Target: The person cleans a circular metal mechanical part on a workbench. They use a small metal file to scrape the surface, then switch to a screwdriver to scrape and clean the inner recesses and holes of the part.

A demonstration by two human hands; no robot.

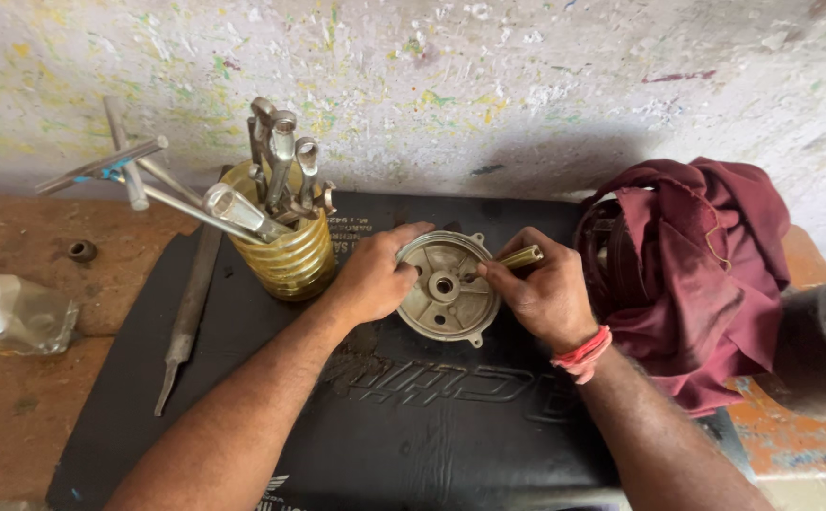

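hands (375, 274) hold a metal cover (446, 289) — black mat (413, 416), paint-flecked wall (489, 85).

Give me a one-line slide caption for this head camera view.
Left hand steadies a round metal cover on a black mat while right hand works a brass-handled tool into it.

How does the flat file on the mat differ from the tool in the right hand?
The flat file lies untouched on the black mat; the brass-coloured tool is gripped in the right hand against the round metal cover. The file is long and dark, the tool shorter and yellowish. Both are slender.
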